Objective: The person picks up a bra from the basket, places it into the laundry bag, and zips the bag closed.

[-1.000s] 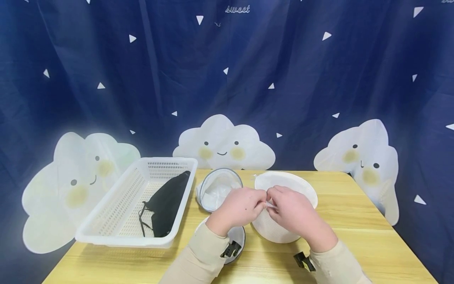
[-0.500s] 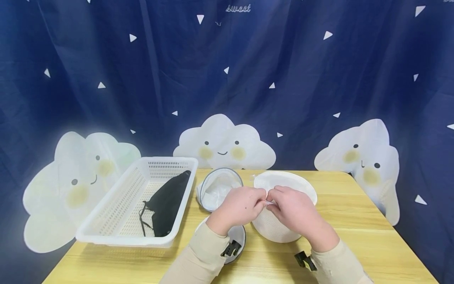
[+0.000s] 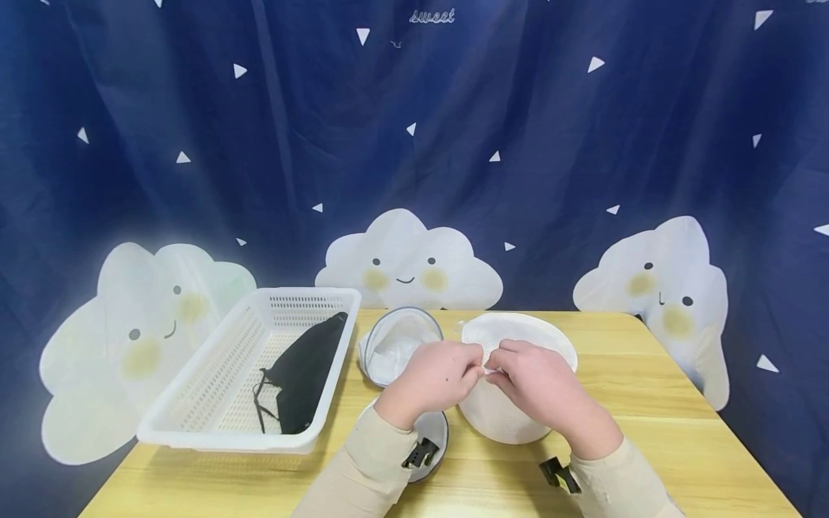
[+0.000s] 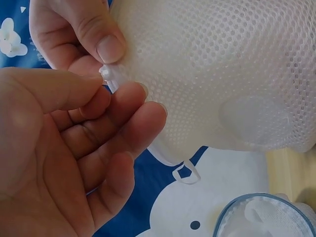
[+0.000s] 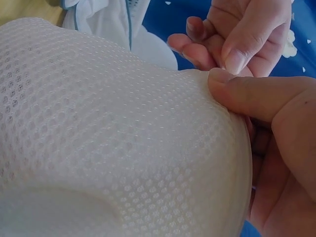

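A white mesh laundry bag (image 3: pixel 508 426) with a round opening stands tilted in front of me. My left hand (image 3: pixel 440 378) pinches the white zipper end (image 4: pixel 105 74) at the bag's rim between thumb and forefinger, its other fingers loosely bent. Close against it, my right hand (image 3: pixel 540 381) grips the rim, thumb (image 5: pixel 227 81) on the outer mesh and fingers behind the edge. A small white loop (image 4: pixel 187 174) hangs from the rim in the left wrist view. The zipper's pull is hidden by the fingertips.
A white perforated basket (image 3: pixel 227 440) on the left holds a black cloth item (image 3: pixel 311 374) with thin straps. Behind my left hand lies a white bag with a blue-grey rim (image 3: pixel 403 311). Another dark-rimmed white round item (image 3: pixel 437 430) is partly under my left forearm. All stand on a wooden table (image 3: pixel 648 446).
Both hands and the bag stay almost in place. Less of the white strip between the fingertips shows now than a second ago.
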Motion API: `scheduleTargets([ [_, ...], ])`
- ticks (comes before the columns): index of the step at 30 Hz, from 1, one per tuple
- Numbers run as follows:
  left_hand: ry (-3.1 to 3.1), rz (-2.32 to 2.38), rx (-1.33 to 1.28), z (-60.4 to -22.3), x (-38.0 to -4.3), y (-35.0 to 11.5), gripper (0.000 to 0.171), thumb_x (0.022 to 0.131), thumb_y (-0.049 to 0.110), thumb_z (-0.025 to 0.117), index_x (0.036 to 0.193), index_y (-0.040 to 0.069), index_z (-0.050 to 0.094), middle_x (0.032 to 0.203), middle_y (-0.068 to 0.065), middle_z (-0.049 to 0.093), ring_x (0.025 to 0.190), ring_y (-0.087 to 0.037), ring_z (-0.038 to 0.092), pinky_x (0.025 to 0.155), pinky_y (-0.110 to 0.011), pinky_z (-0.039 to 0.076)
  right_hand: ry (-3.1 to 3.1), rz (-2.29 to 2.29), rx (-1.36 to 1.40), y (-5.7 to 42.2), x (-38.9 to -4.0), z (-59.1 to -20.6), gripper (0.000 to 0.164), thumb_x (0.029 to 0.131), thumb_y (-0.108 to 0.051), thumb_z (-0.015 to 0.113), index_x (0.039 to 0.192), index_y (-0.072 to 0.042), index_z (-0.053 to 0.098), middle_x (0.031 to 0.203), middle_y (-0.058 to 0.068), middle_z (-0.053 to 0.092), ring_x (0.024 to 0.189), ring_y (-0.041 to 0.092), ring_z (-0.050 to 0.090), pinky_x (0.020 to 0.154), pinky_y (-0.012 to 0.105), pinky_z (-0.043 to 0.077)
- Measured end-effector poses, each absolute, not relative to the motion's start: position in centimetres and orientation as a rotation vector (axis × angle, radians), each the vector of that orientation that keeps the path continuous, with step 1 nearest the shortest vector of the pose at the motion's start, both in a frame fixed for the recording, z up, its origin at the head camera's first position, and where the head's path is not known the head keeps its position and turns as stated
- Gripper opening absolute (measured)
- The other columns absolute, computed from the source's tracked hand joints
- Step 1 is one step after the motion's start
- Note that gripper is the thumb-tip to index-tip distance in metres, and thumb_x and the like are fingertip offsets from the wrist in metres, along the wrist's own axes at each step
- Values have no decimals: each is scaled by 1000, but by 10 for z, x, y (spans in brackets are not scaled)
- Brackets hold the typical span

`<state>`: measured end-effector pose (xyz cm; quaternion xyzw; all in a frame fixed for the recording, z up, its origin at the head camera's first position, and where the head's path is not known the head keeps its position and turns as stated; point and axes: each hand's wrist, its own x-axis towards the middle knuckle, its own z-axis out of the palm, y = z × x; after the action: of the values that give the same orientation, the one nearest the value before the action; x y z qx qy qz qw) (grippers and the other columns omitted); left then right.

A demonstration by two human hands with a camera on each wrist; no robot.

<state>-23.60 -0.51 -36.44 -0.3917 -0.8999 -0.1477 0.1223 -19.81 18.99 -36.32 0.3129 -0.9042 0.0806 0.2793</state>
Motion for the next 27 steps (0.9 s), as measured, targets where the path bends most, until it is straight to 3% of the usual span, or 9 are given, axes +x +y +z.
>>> scheduleTargets([
  [27,-2627,-509,-1070,-362,-244,-17,29,98,21,60,72,22,46,61,8,41,58,-10,45,52,-28,36,-2486,216,849,205,-195,-348,25,78,-13,80,77,-28,60,75,-17,49,69,4,49,59,29,45],
])
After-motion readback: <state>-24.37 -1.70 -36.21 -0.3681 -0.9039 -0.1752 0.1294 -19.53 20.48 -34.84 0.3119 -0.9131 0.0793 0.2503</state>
